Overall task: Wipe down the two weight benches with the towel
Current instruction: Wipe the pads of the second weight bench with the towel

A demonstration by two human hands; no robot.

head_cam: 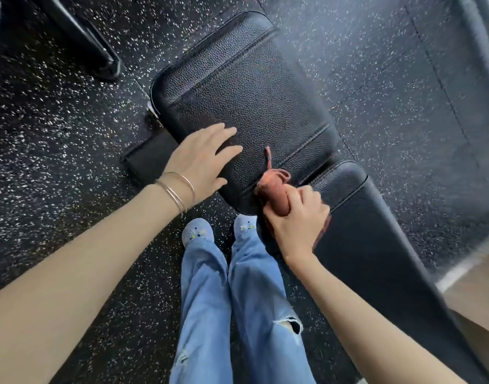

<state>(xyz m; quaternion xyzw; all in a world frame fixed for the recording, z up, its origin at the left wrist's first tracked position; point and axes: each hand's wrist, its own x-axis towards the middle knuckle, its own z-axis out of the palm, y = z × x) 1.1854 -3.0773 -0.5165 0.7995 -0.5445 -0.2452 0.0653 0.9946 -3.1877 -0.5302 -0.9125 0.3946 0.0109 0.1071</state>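
Observation:
A black padded weight bench [237,87] runs diagonally through the middle of the view, its seat pad up left and its long back pad [376,245] down right. My right hand [296,220] grips a bunched rust-coloured towel [274,189] at the gap between the two pads, and a strip of the cloth trails onto the seat pad. My left hand [201,159] rests flat on the near edge of the seat pad with its fingers straight. Part of another black padded bench [91,42] shows at the top left.
Black rubber floor [57,128] with white speckles lies all around. My legs in light blue jeans and pale shoes [197,231] stand close against the bench's near side. The bench's black base foot [146,159] sticks out left of the seat. A pale floor strip [476,289] lies at the right edge.

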